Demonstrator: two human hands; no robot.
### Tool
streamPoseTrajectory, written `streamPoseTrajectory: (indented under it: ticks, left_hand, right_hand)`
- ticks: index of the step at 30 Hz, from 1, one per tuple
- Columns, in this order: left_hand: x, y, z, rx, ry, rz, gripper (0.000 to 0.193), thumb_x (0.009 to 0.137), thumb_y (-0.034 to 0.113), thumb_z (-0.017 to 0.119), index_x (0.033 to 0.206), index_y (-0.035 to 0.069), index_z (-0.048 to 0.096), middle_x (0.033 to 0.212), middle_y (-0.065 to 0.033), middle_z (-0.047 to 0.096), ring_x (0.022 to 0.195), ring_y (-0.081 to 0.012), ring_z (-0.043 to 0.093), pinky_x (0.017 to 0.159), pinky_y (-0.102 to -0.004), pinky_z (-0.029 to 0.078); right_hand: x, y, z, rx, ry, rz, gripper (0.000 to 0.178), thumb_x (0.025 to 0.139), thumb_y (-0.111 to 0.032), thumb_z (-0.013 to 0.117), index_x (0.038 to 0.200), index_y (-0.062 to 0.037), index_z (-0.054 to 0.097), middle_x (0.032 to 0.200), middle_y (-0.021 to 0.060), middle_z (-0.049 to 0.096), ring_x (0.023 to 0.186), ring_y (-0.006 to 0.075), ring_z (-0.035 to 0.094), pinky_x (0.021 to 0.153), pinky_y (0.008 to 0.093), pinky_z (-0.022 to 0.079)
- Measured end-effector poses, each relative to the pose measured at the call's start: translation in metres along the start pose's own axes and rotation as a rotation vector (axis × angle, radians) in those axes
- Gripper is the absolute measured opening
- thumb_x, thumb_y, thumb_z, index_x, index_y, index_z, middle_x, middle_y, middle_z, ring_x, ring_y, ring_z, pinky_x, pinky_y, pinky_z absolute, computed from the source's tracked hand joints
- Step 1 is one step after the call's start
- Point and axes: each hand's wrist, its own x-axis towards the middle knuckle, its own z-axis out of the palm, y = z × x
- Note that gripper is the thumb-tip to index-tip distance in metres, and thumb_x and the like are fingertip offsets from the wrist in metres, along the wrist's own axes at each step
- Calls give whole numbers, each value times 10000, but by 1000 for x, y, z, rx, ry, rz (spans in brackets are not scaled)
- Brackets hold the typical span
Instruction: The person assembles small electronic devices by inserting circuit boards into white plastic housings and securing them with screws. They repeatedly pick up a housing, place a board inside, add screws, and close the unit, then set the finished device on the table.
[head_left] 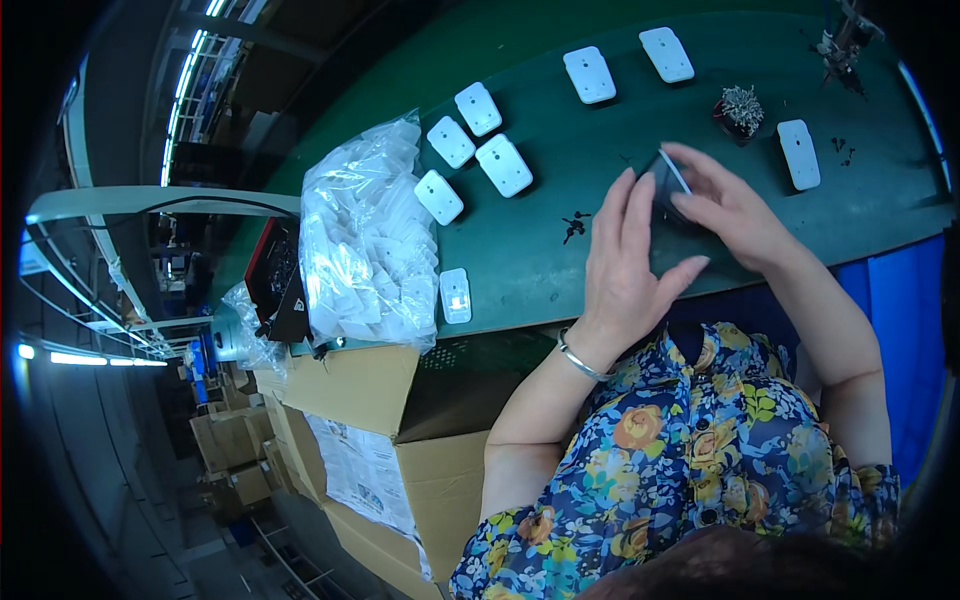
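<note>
My right hand [735,212] is closed around a flat dark piece with a white edge [668,190], tilted up above the green table. Its thumb and fingers grip the edge; the face of the piece is partly hidden. My left hand [625,255] lies alongside with fingers stretched out and thumb apart, its fingertips touching the piece's left side. Left of that hand are small black parts [575,228], too small to name. A white rounded casing [799,155] lies right of my right hand, beside more small black bits [843,150].
Several white casings [504,165] lie across the table [540,255]. A clear bag [365,235] full of white parts stands at the left edge, beside a red-and-black box [275,275]. Below sits an open cardboard box [440,490]. A small pot [740,112] holds thin pale pieces.
</note>
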Motion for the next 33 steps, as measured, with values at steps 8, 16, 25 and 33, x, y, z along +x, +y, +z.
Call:
streamPoseTrajectory:
  ticks: [8, 16, 25, 33]
  left_hand:
    - [10, 2, 11, 89, -179, 28, 800, 546, 158, 808, 1246, 34, 442, 1103, -174, 477, 955, -324, 496, 787, -388, 453]
    - [17, -5, 14, 67, -193, 66, 749, 545, 192, 764, 1203, -5, 464, 1039, -184, 485, 928, -326, 520, 766, -377, 468]
    - [7, -17, 17, -25, -218, 65, 683, 606, 209, 730, 1212, 36, 466, 1078, -212, 482, 978, -339, 514, 822, -389, 455]
    - [-5, -24, 15, 180, -179, 136, 626, 681, 191, 728, 1205, -7, 450, 1153, -219, 486, 1045, -365, 498, 879, -424, 423]
  right_hand:
    - [-35, 12, 4, 181, 51, 35, 556, 886, -133, 533, 1365, -32, 272, 1179, 110, 466, 1063, 160, 468, 907, 289, 396]
    - [-42, 11, -1, 466, 101, 148, 489, 925, -180, 470, 1357, -41, 286, 1160, 102, 476, 1008, 164, 523, 831, 309, 469]
    - [-58, 10, -16, 698, 204, 188, 391, 958, -196, 352, 1294, 3, 338, 1164, 163, 509, 1045, 245, 548, 898, 384, 468]
    - [-76, 2, -22, 614, 288, 208, 365, 949, -181, 366, 1242, 37, 377, 1142, 189, 524, 1010, 275, 569, 875, 397, 480]
